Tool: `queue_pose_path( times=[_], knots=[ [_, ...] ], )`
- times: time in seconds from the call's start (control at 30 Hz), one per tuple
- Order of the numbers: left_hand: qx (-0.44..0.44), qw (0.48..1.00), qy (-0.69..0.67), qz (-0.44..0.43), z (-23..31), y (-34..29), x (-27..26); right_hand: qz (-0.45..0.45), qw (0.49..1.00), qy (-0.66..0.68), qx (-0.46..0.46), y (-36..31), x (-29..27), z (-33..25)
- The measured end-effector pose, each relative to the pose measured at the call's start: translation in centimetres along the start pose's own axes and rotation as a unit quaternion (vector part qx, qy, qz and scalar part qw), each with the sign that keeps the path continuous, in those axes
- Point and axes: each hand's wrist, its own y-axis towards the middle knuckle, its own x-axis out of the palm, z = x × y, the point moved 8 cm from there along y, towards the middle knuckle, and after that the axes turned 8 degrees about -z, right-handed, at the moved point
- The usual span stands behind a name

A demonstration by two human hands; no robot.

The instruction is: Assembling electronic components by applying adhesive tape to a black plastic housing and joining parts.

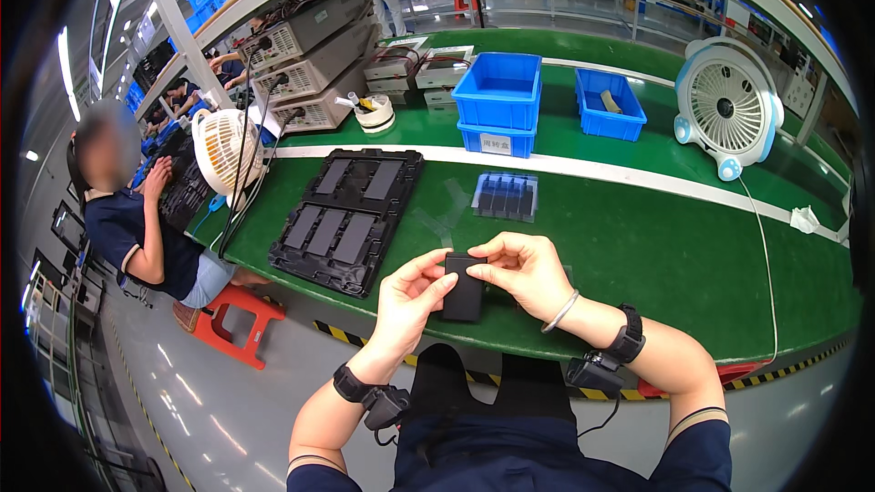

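Observation:
Between my two hands is a flat black rectangular block [463, 297], held over the near edge of the green table. My left hand [412, 294] pinches its left side with thumb and fingertips. At its upper right, my right hand [527, 271] grips the top edge, thumb on the face. Just beyond lies a clear-blue plastic sheet or pouch [506, 197] with several dark pieces. Left of my hands, a black moulded tray [363, 274] carries several flat dark-grey rectangular pieces [352, 239]. A strip of clear film [444, 215] lies between tray and pouch.
Stacked blue bins [499, 89] and a shallower blue bin [611, 118] stand behind. A white-blue fan [726, 107] with a trailing cord is at right, another fan [223, 153] at left. Metal equipment boxes [314, 64] are stacked back left. A person [146, 228] sits left on a red stool [239, 319].

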Motion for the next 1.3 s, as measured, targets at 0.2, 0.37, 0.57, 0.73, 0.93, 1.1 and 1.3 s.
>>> queue_pose_path(
  times=[0.2,0.37,0.57,0.73,0.93,1.1,1.3],
  knots=[
    [0.001,1.000,0.003,-0.013,0.5,-0.1,0.2,-0.051,0.997,0.030,0.049,0.3,0.1,0.2],
    [-0.017,0.998,-0.023,-0.050,0.3,-0.5,0.5,-0.053,0.996,0.071,0.007,-0.2,0.9,-1.6],
    [-0.140,0.952,-0.170,-0.214,-1.9,-2.4,2.9,-0.068,0.997,0.038,-0.002,-0.2,1.1,-2.0],
    [-0.145,0.922,-0.256,-0.250,-2.5,-3.3,3.5,-0.096,0.994,0.055,-0.003,-0.2,1.4,-2.4],
    [-0.123,0.941,-0.218,-0.228,-1.0,-3.4,1.6,-0.078,0.995,-0.004,0.055,-1.9,-0.9,-1.3],
    [0.042,0.927,0.351,-0.123,2.9,-3.6,-1.6,-0.172,0.943,-0.276,0.068,-7.0,-4.3,-0.5],
    [0.175,0.814,0.513,-0.208,2.3,-2.0,2.7,-0.207,0.891,-0.394,0.093,-10.5,-1.4,0.0]
  ],
)
